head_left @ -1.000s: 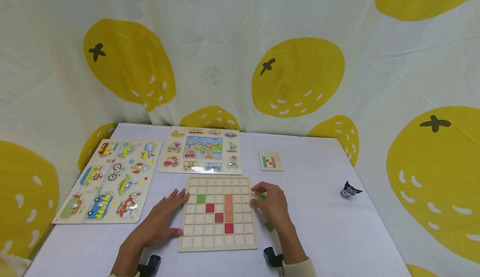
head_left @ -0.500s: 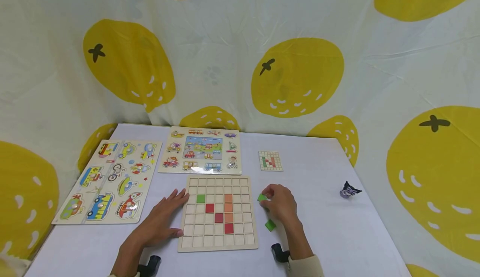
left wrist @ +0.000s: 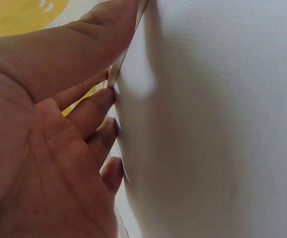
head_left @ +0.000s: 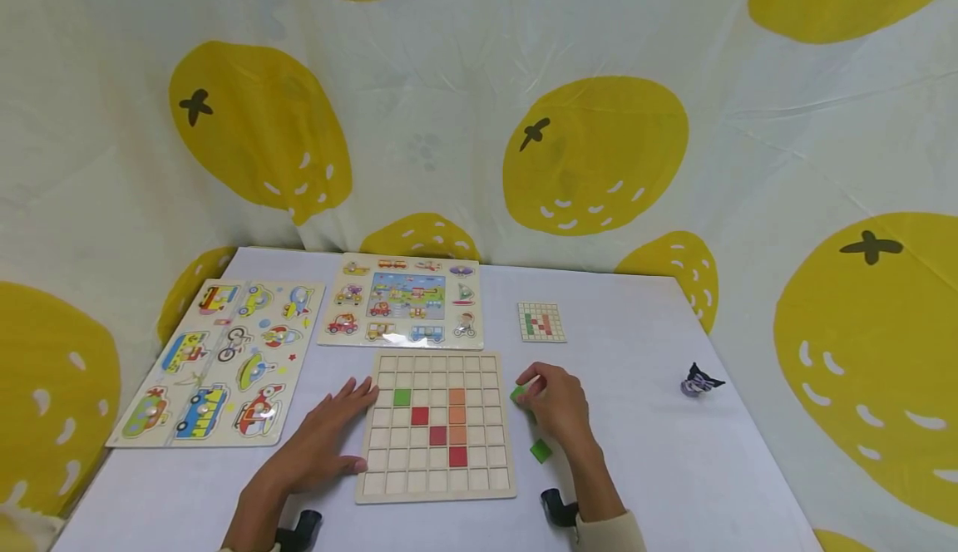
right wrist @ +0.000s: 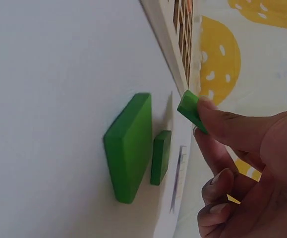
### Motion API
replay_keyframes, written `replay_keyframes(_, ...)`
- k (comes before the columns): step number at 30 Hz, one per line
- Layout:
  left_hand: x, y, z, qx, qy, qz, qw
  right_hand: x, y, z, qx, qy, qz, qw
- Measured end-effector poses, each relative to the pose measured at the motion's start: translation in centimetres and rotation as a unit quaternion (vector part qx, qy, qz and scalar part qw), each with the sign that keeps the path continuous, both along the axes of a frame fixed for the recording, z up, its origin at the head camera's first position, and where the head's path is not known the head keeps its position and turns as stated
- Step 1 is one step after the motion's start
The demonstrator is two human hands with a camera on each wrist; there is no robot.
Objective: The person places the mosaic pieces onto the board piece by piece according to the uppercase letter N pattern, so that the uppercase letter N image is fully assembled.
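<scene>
My right hand (head_left: 557,406) pinches a green square tile (right wrist: 191,109) between thumb and fingertips, above the table just right of the wooden grid board (head_left: 389,482). Two more green tiles lie on the cloth in the right wrist view: a nearer tile (right wrist: 129,148) and a farther tile (right wrist: 161,157). Only the nearer one shows plainly in the head view; the hand hides the other. On the board sit one green tile (head_left: 402,397), several red tiles (head_left: 437,436) and a column of orange tiles (head_left: 456,415). Fingers spread, my left hand (head_left: 318,436) rests against the board's left edge.
A small pattern card (head_left: 542,322) with a coloured grid lies behind the board to the right. Two picture puzzle boards, a vehicle board (head_left: 288,352) and a framed board (head_left: 352,307), lie left and behind. A small dark-and-white object (head_left: 698,381) stands far right.
My right hand first shifted right, away from the board, and took a green tile between its fingertips. It has since come slightly back left with that tile. The left hand stays put.
</scene>
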State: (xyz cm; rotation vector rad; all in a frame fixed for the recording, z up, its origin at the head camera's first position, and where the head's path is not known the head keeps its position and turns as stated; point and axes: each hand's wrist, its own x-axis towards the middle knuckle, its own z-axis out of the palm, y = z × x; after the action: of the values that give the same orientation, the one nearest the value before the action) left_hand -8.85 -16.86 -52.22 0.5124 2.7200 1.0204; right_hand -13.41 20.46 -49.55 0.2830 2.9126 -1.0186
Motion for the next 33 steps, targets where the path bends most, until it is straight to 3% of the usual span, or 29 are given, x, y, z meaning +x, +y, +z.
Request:
replay_keyframes(4,0.0,0.1,0.1,-0.003,-0.013,0.003,0.9999,0.4,-0.7,0.4,-0.009,0.014,0.006,0.9998)
replay_keyframes(9,0.1,0.0,0.3,-0.003,-0.006,0.001,1.0,0.8,-2.1,0.9,-0.016,0.025,0.008,0.9995)
replay_keyframes(20,0.1,-0.1,0.4,-0.005,-0.008,-0.002,1.0,1.9,-6.0,0.3,-0.053,0.036,0.048,0.9968)
replay_keyframes(33,0.1,-0.2,0.2,-0.002,-0.003,-0.007,1.0,2.2,-10.4,-0.2,-0.094,0.012,0.097,0.9907)
